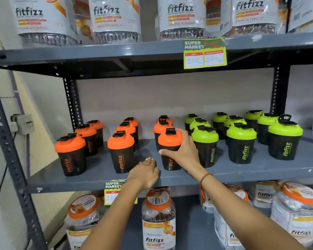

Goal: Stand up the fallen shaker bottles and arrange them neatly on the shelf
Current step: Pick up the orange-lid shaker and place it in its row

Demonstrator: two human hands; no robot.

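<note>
From the head view, your right hand (183, 150) is wrapped around the front orange-lid shaker (170, 148) of the third orange column, thumb across its near face and fingers round its right side, so that grip is closed on the bottle. The bottle stands upright on the middle shelf (260, 168), its long axis vertical and the flip cap pointing up, with two more orange-lid bottles lined up behind it. It sits directly under your right hand and just beside the front green-lid shaker (205, 145) on its right; whether your fingers touch that green one I cannot tell.

Your left hand (145, 173) lies palm down on the front edge of the shelf, fingers loose and holding nothing, in the gap between the held bottle and the front bottle of the middle orange column (121, 150). It is near the held bottle's base but apart from it.

Every shaker in sight, orange on the left and green on the right, already stands upright in front-to-back columns, so I judge the job nearly finished and this a final straightening. The held bottle looks slightly forward of its neighbours' line, and your right hand is the nearer one; a small slide back along the shelf should settle it. Mind the green bottle close on the right when you let go
</note>
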